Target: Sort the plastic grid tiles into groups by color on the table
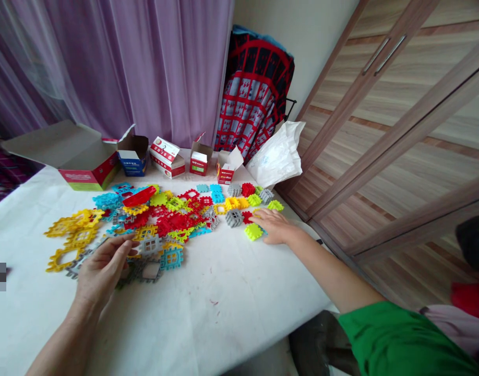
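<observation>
A wide heap of notched plastic pieces in red, yellow, blue, green and grey lies across the left and middle of the table. Over its near side, my left hand (106, 263) pinches a grey square piece with a window pattern (150, 244). Near the blue square piece (171, 258) lie dark grey ones. To the right is a group of small stacks, among them a grey one (234, 218), a yellow one (232, 203) and a lime green one (253, 232). My right hand (271, 225) reaches over that group's right side, fingers extended, beside the lime green stack.
Along the back of the white-covered table (231, 297) stand a large open box (86, 177), a blue box (133, 163) and several small red-and-white boxes (167, 157). A white bag (278, 156) lies at the back right, before wooden cabinets (380, 104).
</observation>
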Motion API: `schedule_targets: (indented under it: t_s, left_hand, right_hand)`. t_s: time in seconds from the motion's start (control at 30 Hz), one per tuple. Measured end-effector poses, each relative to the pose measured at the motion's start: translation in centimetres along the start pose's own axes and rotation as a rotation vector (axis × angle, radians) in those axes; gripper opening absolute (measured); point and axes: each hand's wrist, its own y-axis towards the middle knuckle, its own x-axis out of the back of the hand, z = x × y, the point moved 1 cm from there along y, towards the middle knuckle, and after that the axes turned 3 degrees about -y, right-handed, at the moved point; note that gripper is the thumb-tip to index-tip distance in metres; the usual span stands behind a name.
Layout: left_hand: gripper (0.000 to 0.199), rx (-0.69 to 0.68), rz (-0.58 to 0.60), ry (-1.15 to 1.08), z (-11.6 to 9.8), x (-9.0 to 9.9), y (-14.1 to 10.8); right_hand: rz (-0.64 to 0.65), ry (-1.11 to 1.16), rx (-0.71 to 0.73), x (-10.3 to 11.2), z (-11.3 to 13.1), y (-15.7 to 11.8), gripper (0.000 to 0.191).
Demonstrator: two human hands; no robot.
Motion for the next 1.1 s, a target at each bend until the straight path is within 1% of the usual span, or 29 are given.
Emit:
schedule_targets:
  t_s: [0.2, 0.3, 0.43, 0.57, 0.83, 1.1]
  left_hand:
    - [0.073, -0.007, -0.002, 0.005, 0.2, 0.1, -0.1]
    - [0.073, -0.005, -0.011, 0.003, 0.2, 0.1, -0.1]
    - [0.073, -0.003, -0.020, 0.000, -0.3, -0.1, -0.2]
    - [0.074, 0.007, 0.000, 0.004, -0.5, -0.2, -0.4]
    - [0.067, -0.026, -0.006, 0.050, 0.6, 0.2, 0.2]
    - [0.070, 0.006, -0.022, 0.039, -0.2, -0.1, -0.3]
  right_hand:
    - [-0.040, -0.024, 0.082, -0.4, 0.9, 1.2, 0.064]
    - [-0.039, -0.036, 0.087, -0.5, 1.0, 1.4, 0.057]
    - [-0.023, -0.044, 0.076, -0.4, 1.1, 1.4, 0.054]
    - [-0.003, -0.044, 0.078, -0.4, 1.1, 1.5, 0.052]
    - [0.035, -0.048, 0.081, -0.7, 0.6, 2.3, 0.055]
    - [0.050, -0.079, 0.072, -0.3, 0.8, 2.5, 0.054]
